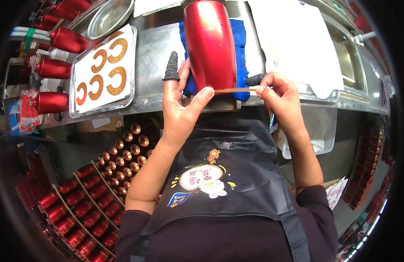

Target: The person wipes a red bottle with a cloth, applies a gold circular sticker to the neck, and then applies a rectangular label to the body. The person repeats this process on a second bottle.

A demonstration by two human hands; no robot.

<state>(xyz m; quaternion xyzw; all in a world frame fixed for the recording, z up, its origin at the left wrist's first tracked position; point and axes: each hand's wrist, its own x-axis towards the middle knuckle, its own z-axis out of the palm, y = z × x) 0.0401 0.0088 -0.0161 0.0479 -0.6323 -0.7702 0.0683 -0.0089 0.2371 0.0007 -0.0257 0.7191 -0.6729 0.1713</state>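
Observation:
A glossy red metal vase (210, 48) lies on its side on a folded blue towel (239, 41), its near end toward me. My left hand (180, 98) grips it at the near left, with fingers along its side and the thumb at the near edge, pressing one end of a thin golden-brown strip (234, 90). The strip runs taut across that edge to my right hand (280, 98), which pinches its other end between thumb and fingertips. A black finger cot (172, 67) covers a raised left finger; another black finger cot (256, 79) is on a right finger.
On the left, a tray (131, 94) bears a white sheet with several gold C-shaped decals, beside a metal bowl (110, 19). More red vases (53, 68) line the far left. White sheets (298, 48) cover the right. Racked red vases (86, 209) stand below.

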